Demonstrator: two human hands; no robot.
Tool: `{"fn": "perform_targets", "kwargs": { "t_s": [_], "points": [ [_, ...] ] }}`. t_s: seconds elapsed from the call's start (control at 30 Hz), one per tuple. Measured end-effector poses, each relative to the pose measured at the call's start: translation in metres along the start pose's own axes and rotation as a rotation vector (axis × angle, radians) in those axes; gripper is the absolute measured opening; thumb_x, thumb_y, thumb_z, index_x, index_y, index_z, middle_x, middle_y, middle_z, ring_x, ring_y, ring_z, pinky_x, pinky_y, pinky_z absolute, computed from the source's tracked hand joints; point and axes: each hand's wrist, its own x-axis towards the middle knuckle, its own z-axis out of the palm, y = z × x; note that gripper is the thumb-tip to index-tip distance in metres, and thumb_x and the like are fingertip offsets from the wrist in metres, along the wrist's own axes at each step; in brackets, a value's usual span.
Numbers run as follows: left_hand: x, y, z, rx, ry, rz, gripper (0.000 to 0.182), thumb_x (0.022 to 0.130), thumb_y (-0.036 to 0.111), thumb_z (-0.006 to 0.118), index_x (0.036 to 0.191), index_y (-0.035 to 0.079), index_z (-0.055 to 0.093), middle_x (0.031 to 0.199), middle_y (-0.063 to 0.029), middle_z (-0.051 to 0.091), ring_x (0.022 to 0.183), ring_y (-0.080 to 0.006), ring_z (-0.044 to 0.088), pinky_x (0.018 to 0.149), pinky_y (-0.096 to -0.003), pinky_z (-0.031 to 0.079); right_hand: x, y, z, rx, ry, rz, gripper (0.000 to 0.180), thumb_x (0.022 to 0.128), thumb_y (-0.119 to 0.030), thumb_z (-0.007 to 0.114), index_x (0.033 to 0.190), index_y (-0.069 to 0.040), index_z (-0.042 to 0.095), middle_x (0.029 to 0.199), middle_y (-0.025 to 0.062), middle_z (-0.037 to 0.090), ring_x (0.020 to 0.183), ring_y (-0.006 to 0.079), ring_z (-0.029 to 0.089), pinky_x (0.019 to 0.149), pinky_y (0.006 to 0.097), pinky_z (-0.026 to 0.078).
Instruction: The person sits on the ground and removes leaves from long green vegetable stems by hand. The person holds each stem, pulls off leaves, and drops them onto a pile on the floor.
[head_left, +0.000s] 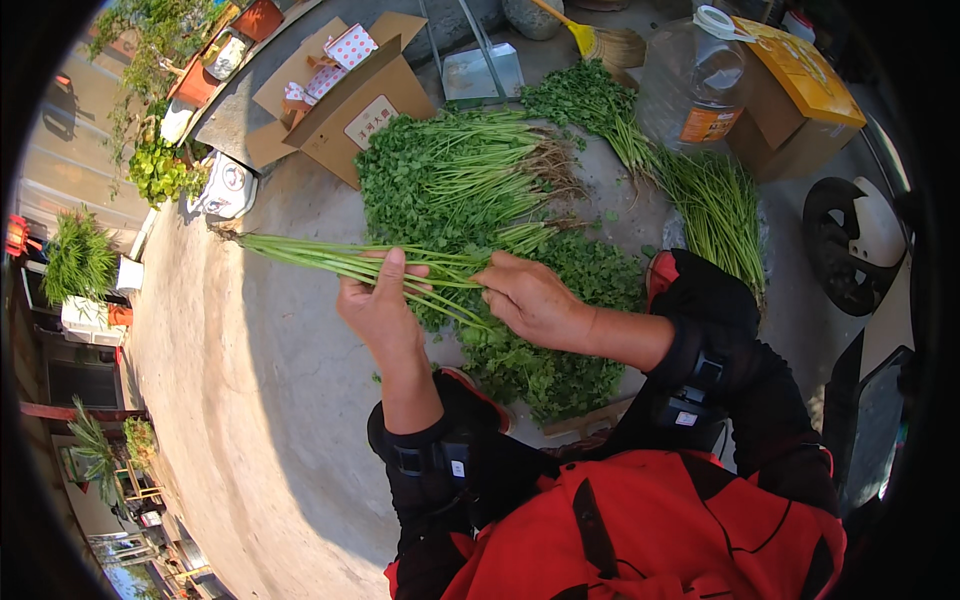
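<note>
My left hand (386, 300) holds a bunch of long green stems (315, 253), with the thumb over them and the dark root end pointing left. At the right end of the bunch, my right hand (529, 296) has its fingers closed on the upper stems. Beyond my hands lies a pile of leafy herbs with brown roots (480, 165), which look like cilantro or celery. Loose green leaves (555, 367) are heaped below my right hand, between my feet. A bundle of bare stems (712, 210) rests on the right, partly on clear plastic.
An open cardboard box (367, 105) stands behind the pile, beside a metal dustpan (484, 73) and a yellow-handled broom (611, 45). A large clear plastic jug (690, 90) and another cardboard box (787, 135) are at the back right. Potted plants (157, 169) line the left.
</note>
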Motion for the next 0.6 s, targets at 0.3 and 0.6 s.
{"fn": "perform_targets", "kwargs": {
  "t_s": [0.3,0.6],
  "points": [
    [-0.001,0.004,0.000,0.028,0.040,0.040,0.012,0.084,0.005,0.064,0.090,-0.001,0.055,0.077,-0.0101,0.060,0.058,-0.0182,0.063,0.047,-0.0271,0.051,0.003,-0.011,-0.001,0.301,0.070,0.137,0.038,0.077,-0.001,0.061,0.114,-0.003,0.052,0.088,0.0113,0.057,0.079,0.0261,0.059,0.070,0.0351,0.047],
    [0.007,-0.003,-0.008,-0.110,0.062,0.069,0.010,0.085,0.003,0.062,0.090,-0.002,0.055,0.075,-0.0112,0.060,0.059,-0.0187,0.063,0.047,-0.0285,0.053,0.005,-0.011,-0.014,0.086,0.124,-0.031,0.021,0.076,0.000,0.061,0.097,-0.002,0.059,0.087,0.0120,0.059,0.078,0.0290,0.061,0.067,0.0349,0.049]
  ]
}}
